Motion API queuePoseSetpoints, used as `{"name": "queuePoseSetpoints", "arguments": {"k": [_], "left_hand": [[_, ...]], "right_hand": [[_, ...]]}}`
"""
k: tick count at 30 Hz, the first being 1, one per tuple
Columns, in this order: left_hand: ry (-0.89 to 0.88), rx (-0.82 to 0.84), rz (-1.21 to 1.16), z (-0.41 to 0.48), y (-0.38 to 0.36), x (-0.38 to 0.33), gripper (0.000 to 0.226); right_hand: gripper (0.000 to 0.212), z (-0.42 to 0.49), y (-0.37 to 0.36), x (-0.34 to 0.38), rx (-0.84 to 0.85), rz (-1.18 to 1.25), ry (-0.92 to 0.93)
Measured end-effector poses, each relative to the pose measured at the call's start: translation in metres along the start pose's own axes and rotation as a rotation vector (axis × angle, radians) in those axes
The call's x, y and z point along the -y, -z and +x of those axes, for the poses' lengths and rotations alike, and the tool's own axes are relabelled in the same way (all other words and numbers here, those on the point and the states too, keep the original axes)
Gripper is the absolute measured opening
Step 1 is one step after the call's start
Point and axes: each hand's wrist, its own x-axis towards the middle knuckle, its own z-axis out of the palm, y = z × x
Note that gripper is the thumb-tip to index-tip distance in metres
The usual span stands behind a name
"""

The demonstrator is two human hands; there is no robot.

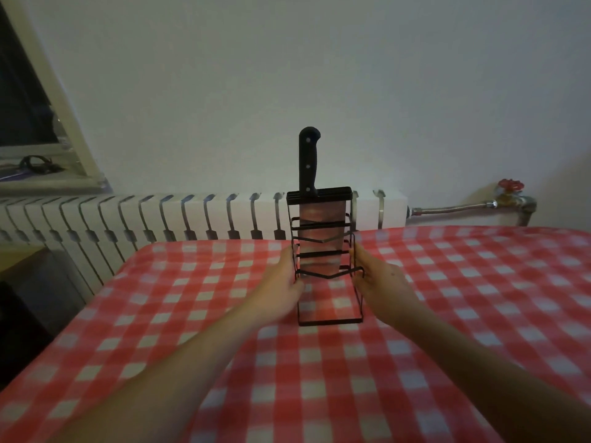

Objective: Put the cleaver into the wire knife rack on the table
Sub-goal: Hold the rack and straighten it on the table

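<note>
**Cleaver seated in rack, both hands at the frame**

From my remote view, the cleaver (309, 161) stands upright in the wire knife rack (323, 251), blade down inside the frame and black riveted handle rising above the slotted top plate. The blade shows through the horizontal wires (it reflects the red of the cloth). The rack stands on the worktop (463, 298), which is covered with a red-and-white checked cloth.

The left hand (281, 282) lies against the left side of the rack, its fingers reaching the lower wires; the right hand (377, 279) is placed likewise on the right side. Each grip looks loosely spread along the frame, not curled around a wire, though I cannot tell how firmly either presses. Neither hand touches the cleaver.

Beyond the worktop I note a white radiator (160, 219) along the wall and a red valve (510, 187) on pipework at right.
</note>
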Motion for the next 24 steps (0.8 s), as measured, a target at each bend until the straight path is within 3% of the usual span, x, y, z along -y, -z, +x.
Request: {"name": "queuePoseSetpoints", "arguments": {"k": [24], "left_hand": [[-0.005, 0.033, -0.048, 0.012, -0.025, -0.011, 0.064]], "right_hand": [[0.06, 0.002, 0.004, -0.031, -0.057, 0.037, -0.015]]}}
